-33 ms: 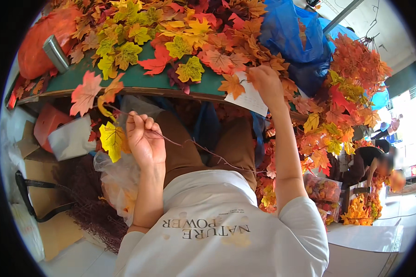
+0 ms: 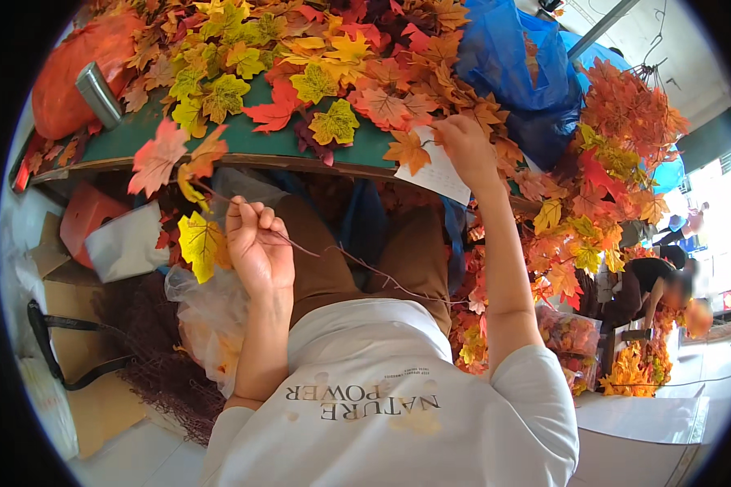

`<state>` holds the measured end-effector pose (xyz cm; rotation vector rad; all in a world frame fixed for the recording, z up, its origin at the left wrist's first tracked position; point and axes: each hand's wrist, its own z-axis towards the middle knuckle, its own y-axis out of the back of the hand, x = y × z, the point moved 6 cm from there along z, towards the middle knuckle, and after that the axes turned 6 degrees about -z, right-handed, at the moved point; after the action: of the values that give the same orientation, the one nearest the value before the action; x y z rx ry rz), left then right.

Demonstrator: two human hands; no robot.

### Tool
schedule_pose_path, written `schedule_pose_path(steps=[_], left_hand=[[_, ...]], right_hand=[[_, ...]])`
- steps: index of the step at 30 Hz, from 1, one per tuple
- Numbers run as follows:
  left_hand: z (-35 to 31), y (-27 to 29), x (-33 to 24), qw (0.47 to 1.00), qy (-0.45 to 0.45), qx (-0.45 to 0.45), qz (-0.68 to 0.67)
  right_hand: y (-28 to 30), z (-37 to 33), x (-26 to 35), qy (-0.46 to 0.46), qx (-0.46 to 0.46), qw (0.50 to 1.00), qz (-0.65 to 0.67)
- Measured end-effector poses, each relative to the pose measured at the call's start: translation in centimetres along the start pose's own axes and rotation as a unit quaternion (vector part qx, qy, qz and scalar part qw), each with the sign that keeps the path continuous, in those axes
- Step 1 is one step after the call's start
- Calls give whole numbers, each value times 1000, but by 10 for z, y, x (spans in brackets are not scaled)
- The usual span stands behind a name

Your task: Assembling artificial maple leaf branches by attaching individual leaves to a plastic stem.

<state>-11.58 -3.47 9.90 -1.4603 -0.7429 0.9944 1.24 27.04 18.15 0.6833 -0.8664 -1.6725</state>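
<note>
My left hand [image 2: 260, 252] is closed around a thin brown artificial branch [image 2: 365, 266], whose bare end runs right across my lap. At its other end, left of the hand, hang a pink-red maple leaf [image 2: 157, 158], an orange leaf [image 2: 205, 154] and a yellow leaf [image 2: 201, 246]. Over the table's front edge, my right hand [image 2: 467, 150] has its fingers pinched at the stem of an orange maple leaf [image 2: 408, 152]. That leaf lies partly over a white sheet of paper [image 2: 439, 177]. The fingertips partly cover the stem.
Loose artificial leaves [image 2: 349, 49] heap on the green table [image 2: 138, 140]. A metal cylinder [image 2: 98, 93] and blue plastic bag [image 2: 536, 97] stand there. Below left are dark bare twigs [image 2: 166, 357] and a cardboard box [image 2: 81, 341]. Another person [image 2: 646, 288] bends at far right.
My left hand and the leafy branch end have shifted slightly right. My right hand has moved a touch left at the leaf stem.
</note>
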Motion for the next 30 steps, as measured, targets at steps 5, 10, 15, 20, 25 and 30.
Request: schedule_pose_path(steps=[5, 10, 15, 20, 25, 30], left_hand=[[-1, 0, 10, 1000, 20, 7, 8], [-7, -4, 14, 999, 30, 19, 11], [-9, -8, 19, 999, 40, 12, 20], [-19, -17, 30, 996, 68, 31, 57], [-31, -24, 49, 989, 105, 11, 104], [-42, -33, 62, 983, 142, 29, 117]], right_hand=[[-14, -4, 4, 25, 72, 996, -47], [-36, 2, -8, 62, 144, 979, -131], [-41, 8, -8, 90, 199, 974, -63], [16, 24, 2, 8, 146, 989, 30], [40, 9, 6, -261, 58, 889, 372], [2, -37, 78, -328, -100, 528, 777]])
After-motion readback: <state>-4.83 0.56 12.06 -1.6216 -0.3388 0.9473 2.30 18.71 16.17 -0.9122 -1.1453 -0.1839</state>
